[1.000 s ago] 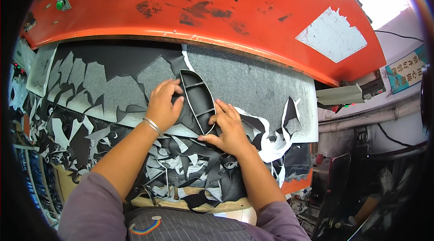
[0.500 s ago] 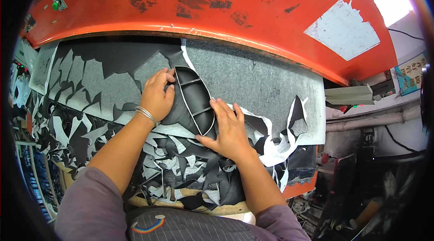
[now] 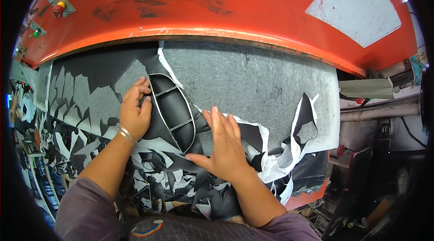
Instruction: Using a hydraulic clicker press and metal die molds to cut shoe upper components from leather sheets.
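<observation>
A leaf-shaped metal cutting die (image 3: 181, 125) with two crossbars lies on a black leather-like sheet (image 3: 120, 62) with a white edge. Its pointed lower end faces me. My left hand (image 3: 137, 107) is beside the die's upper left side, fingers bent and thumb apart, fingertips at the metal edge. Whether they press on it I cannot tell. To the right of the die, my right hand (image 3: 222, 144) is spread open, its thumb close to the lower tip and its fingers apart from the metal. Black sheet shows through the die's openings.
A large orange machine beam (image 3: 199, 19) spans the far side of the grey work board (image 3: 253, 78). Black and white offcuts (image 3: 181, 180) pile along the near edge. A curled white-edged strip (image 3: 280, 164) lies at right. A red button (image 3: 58, 10) sits far left.
My right hand has come off the die's right edge, leaving a gap. My left hand stays by the other side. The whole view has shifted, moving the die leftward in the picture.
</observation>
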### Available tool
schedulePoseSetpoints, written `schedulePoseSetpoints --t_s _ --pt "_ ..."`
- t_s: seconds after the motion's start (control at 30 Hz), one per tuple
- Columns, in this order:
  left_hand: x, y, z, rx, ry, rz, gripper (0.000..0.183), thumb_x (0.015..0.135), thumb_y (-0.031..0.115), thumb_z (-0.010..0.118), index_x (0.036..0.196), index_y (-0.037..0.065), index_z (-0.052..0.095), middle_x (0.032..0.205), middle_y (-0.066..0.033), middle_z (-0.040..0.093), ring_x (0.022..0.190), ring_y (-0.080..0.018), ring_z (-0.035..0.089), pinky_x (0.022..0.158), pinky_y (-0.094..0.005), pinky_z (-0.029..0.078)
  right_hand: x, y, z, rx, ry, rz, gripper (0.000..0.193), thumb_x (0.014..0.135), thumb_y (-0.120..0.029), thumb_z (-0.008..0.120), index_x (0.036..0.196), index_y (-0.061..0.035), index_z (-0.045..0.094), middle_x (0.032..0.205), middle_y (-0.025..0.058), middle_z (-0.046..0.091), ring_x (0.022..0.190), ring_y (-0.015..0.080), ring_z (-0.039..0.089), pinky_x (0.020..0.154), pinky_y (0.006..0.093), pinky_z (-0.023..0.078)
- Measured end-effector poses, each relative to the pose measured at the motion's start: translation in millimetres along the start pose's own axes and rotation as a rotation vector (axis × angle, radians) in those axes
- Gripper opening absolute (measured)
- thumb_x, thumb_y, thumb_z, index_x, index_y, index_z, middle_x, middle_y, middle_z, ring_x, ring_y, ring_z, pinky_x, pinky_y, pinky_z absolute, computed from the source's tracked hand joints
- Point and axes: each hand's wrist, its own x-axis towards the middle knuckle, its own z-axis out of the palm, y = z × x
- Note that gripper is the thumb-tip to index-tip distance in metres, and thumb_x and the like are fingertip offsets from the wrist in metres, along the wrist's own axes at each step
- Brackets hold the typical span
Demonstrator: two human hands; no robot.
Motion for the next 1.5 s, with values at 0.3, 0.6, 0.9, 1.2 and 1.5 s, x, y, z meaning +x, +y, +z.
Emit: schedulePoseSetpoints --t_s 0.3,0.6,0.9,1.2,1.5 --pt "11.8 -1.0 4.6 0.008 -0.024 0.009 0.014 0.084 -0.001 0.052 0.097 0.0 0.055 0.125 -0.0228 0.056 0.125 -0.0329 0.048 0.103 -0.0375 0.035 10.3 12.7 -3.7 0.014 -0.022 0.002 0.106 0.065 -0.032 0.082 0.143 0.0062 0.021 0.14 0.0205 0.042 0.133 0.0368 0.036 0.111 0.0505 0.021" --pt "10.8 4.0 2.1 0.034 -0.062 0.048 0.024 0.084 -0.003 0.051 0.108 -0.001 0.051 0.132 -0.0249 0.049 0.128 -0.0331 0.046 0.105 -0.0371 0.034 20.2 -1.4 5.6 -0.101 -0.145 0.045 0.105 0.067 -0.033 0.079 0.146 0.0012 0.019 0.143 0.0127 0.042 0.138 0.0314 0.03 0.108 0.0606 0.014" --pt "14.4 -0.8 16.3 -0.254 -0.107 -0.086 0.029 0.086 -0.01 0.042 0.113 -0.002 0.047 0.143 -0.0271 0.034 0.135 -0.0308 0.037 0.111 -0.0366 0.027 18.9 16.9 4.3 -0.094 -0.116 -0.012 0.103 0.066 -0.032 0.077 0.145 0.0029 0.02 0.145 0.0129 0.039 0.138 0.0298 0.03 0.109 0.0601 0.016" --pt "5.1 -4.6 3.7 -0.14 -0.021 0.019 0.024 0.084 -0.008 0.048 0.106 -0.001 0.052 0.133 -0.0259 0.047 0.13 -0.0307 0.044 0.106 -0.0352 0.035 15.1 2.1 5.2 -0.094 -0.15 0.039 0.109 0.069 -0.034 0.078 0.144 0.0079 0.012 0.144 0.0209 0.036 0.138 0.0347 0.028 0.113 0.0521 0.012" --pt "-15.1 -1.6 -27.2 0.126 0.047 0.181 0.019 0.078 0.003 0.052 0.097 0.005 0.053 0.118 -0.0144 0.062 0.118 -0.0338 0.051 0.099 -0.0435 0.038 -1.4 -37.2 29.2 -0.297 -0.13 0.018 0.123 0.065 -0.043 0.08 0.144 0.0089 0.002 0.144 0.0148 0.041 0.137 0.0345 0.029 0.112 0.0512 0.011"
